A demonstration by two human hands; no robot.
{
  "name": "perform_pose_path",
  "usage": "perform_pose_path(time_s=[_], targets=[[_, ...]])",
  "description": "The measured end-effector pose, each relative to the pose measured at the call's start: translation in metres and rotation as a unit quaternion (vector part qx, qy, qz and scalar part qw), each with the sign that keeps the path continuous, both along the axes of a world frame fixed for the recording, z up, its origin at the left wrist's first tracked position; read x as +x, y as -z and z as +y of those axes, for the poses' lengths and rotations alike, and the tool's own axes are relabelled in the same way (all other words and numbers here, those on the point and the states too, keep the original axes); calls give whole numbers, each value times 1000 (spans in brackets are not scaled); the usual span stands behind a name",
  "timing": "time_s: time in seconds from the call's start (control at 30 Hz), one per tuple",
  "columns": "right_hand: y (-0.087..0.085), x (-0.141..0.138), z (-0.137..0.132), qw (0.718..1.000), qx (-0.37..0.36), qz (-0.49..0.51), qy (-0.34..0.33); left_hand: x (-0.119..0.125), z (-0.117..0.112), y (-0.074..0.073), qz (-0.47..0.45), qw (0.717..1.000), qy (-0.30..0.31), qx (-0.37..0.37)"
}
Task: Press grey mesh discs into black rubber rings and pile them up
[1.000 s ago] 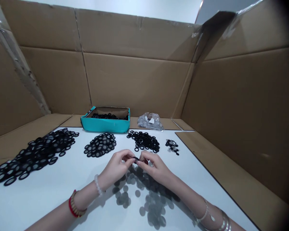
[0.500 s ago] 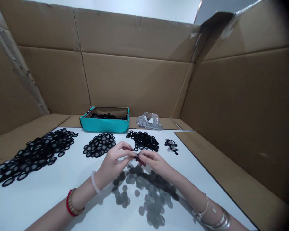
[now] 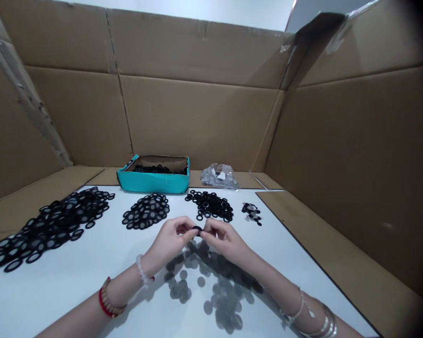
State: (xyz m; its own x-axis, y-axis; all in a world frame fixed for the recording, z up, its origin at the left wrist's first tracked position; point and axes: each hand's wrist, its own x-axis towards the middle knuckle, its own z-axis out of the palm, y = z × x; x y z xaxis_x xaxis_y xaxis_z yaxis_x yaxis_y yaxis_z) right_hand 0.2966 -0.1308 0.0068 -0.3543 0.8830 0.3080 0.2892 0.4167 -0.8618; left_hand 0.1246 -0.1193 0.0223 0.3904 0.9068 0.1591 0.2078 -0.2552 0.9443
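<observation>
My left hand (image 3: 169, 241) and my right hand (image 3: 223, 238) meet above the white table (image 3: 102, 300), pinching a small black rubber ring (image 3: 197, 229) between their fingertips. Part of the ring is hidden by my fingers. Just below my hands lies a loose scatter of grey mesh discs (image 3: 211, 281) mixed with a few black pieces. Nearest my hands beyond that is a heap of plain black rings (image 3: 209, 205). To its left is a pile of black rings fitted with grey centres (image 3: 146, 211).
A larger pile of grey-centred black rings (image 3: 49, 230) spreads along the table's left side. A small mixed heap (image 3: 252, 213) sits at the right. Behind stand an open teal box of black rings (image 3: 153, 182) and a clear bag of grey discs (image 3: 219, 176). Cardboard walls (image 3: 197, 122) surround the table.
My hands have shifted slightly, and more of the black ring now shows above my fingertips. The piles and scattered discs look unmoved.
</observation>
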Motion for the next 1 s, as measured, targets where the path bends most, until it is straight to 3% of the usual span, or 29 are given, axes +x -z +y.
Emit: perform_pose_path(time_s=[0.1,0.3,0.47,0.6,0.73,1.0], targets=[[2,-1,-2,1000,13,-9,10,-1,1,1,-9,1000,3,-13],[1,1,1,1000,-9,-18,-7,-7,3,-3,-21,992,81,-95],[0,4,5,997,-68,32,-18,-6,2,-8,-81,982,69,-156],[-1,5,4,995,-77,43,-43,-5,1,-7,-88,983,25,-161],[2,4,3,995,-74,42,-54,-5,0,-6,-102,980,36,-168],[1,1,0,999,-9,-42,-31,-5,-1,-11,-4,993,38,-109]])
